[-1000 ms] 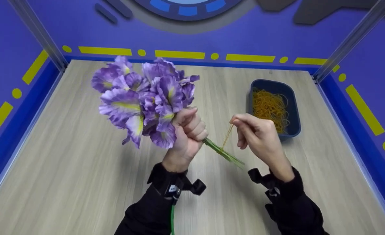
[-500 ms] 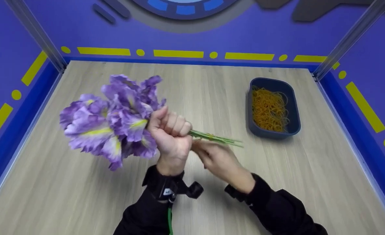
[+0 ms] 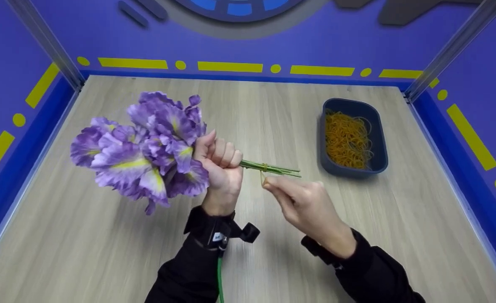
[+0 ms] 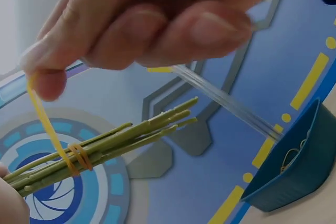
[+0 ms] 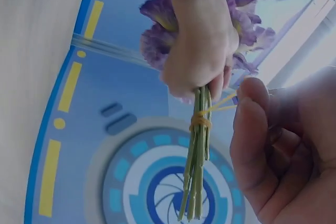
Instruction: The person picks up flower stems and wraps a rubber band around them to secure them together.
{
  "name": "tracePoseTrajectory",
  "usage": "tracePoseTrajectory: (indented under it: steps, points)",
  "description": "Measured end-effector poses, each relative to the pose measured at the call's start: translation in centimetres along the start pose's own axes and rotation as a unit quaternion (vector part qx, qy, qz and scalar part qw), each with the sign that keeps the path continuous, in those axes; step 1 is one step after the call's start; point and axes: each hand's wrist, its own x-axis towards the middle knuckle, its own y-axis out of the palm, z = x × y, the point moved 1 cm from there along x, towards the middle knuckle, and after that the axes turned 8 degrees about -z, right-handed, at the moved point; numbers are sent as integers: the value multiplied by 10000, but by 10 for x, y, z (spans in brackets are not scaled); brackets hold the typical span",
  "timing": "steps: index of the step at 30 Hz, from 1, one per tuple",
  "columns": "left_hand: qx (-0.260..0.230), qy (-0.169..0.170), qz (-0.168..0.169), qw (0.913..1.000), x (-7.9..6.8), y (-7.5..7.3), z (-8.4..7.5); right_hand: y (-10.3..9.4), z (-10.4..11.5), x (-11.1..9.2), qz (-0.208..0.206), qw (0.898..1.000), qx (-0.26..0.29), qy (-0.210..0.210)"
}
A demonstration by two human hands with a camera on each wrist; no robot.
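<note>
A bunch of purple artificial irises [image 3: 134, 155] tilts to the left in the head view, gripped just below the blooms by my left hand [image 3: 221, 168]. Its green stems [image 3: 283, 170] stick out to the right of the fist. Wound round those stems is a yellow rubber band [image 4: 79, 158], with one loop drawn out away from them. My right hand [image 3: 311, 206] pinches that stretched loop between thumb and index finger, just below the stems. In the right wrist view the loop runs taut from the stems to the fingertips [image 5: 252, 95].
A dark blue bin [image 3: 353, 171] at the back right of the wooden table [image 3: 273, 122] holds a heap of rubber bands [image 3: 346, 139]. Blue panels [image 3: 248, 48] with yellow marks wall the table at the back and sides.
The bouquet has shifted left and its stems have swung nearer level. My right hand has carried the band's loop from above the stems round to below them.
</note>
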Motion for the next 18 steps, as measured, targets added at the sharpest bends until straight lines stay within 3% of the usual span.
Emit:
tracePoseTrajectory:
  steps: [5, 8, 11, 14, 16, 18]
  points:
    - [61, -343, 123, 9993, -5, 0, 8, -15, -14, 6, -273, 9995, 6, 145]
    - [-98, -862, 290, 9958, -10, 3, 11, -25, -23, 10, -378, 9989, -68, 270]
    - [-379, -1698, 531, 9833, -16, 6, 14, -34, -29, 12, -391, 9981, 217, 414]
    - [-684, -2481, 819, 9629, -23, 11, 15, -39, -31, 13, -359, 9953, 728, 520]
    - [-794, -2774, 1004, 9522, -28, 14, 14, -38, -32, 12, -295, 9924, 990, 666]
    - [-876, -2867, 1096, 9477, -32, 18, 13, -31, -36, 11, -211, 9886, 1236, 837]
